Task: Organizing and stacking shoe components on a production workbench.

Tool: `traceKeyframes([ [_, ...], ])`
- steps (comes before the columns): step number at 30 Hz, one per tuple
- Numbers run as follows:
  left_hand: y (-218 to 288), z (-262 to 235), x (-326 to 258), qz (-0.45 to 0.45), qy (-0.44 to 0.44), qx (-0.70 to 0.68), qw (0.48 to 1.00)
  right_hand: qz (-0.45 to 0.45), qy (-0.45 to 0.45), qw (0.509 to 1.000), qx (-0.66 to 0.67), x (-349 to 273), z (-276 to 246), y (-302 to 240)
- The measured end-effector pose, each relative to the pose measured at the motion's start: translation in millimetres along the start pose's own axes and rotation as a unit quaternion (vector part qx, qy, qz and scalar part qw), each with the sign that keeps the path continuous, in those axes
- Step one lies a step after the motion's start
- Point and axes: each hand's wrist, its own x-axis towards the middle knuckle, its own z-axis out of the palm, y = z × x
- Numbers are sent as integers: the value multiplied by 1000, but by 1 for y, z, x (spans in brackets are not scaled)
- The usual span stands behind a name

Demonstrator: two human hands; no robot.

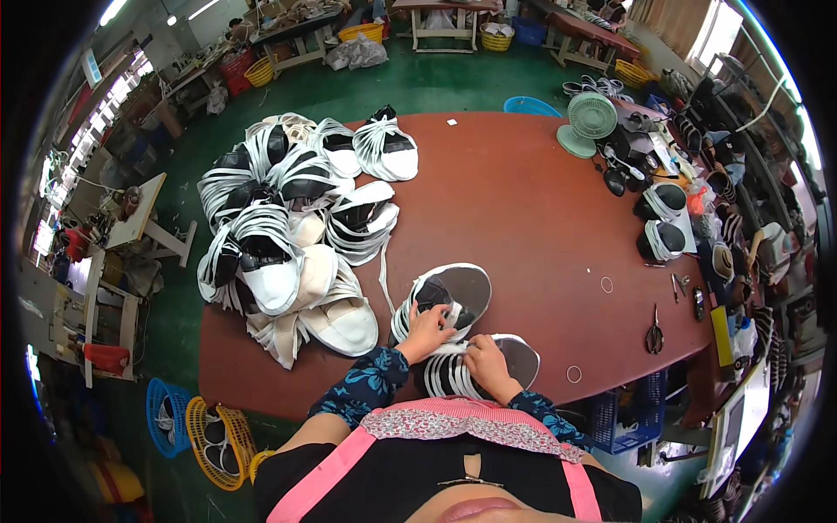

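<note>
The left grip [425, 332] rests on a bundle of dark shoe pieces with white straps [471, 283], fingers slightly spread; whether it pinches anything, I cannot tell. Just beside it, the right grip [488, 364] lies with bent fingers on a second, nearer bundle [523, 356]; its hold is unclear too. Left of both grips, similar bundles [277, 289] are piled on the tabletop [497, 192]; scissors [655, 338] lie well to their right.
</note>
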Motion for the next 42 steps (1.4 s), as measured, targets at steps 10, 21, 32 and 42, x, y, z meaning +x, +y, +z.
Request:
traceKeyframes([
  [10, 47, -44, -5, 201, -23, -78, 976, 395, 69, 772, 493, -2, -6, 21],
  [21, 101, -38, 12, 277, -143, -92, 946, 97, -50, 992, 63, 13, 55, 30],
  [32, 87, -76, 28, 101, -281, 38, 954, 306, -15, 800, 516, 9, 17, 23],
  [42, 7, -40, 57, 109, -347, -141, 921, 316, -129, 828, 446, 23, -6, 23],
])
